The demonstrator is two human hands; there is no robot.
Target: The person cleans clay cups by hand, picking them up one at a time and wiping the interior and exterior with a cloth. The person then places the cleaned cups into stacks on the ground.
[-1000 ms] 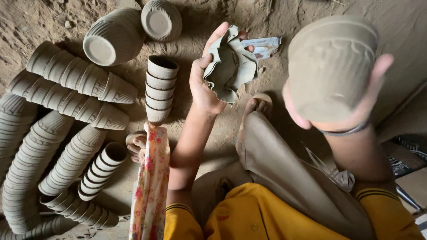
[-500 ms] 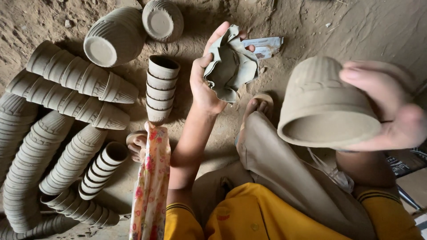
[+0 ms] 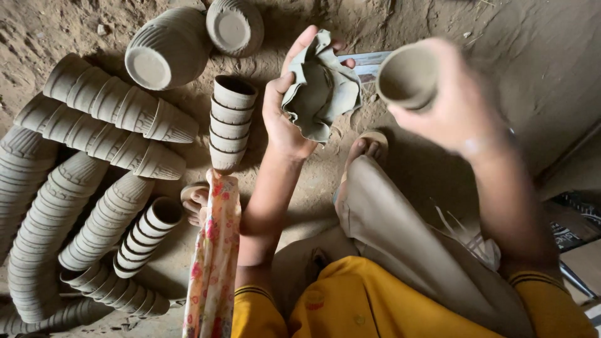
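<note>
Two hands worked mid-frame: the right hand had turned its gripped clay cup, mouth now facing the camera. The left hand clutched a crumpled grey cloth beside a ribbed cup stack.

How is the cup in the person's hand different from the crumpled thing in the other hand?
The round grey clay cup, gripped by the right hand, is stiff, with its open mouth facing the camera. The crumpled grey-green cloth, held by the left hand, is soft, folded and shapeless. Both share a dull earthy colour and are held above the sandy ground.
</note>
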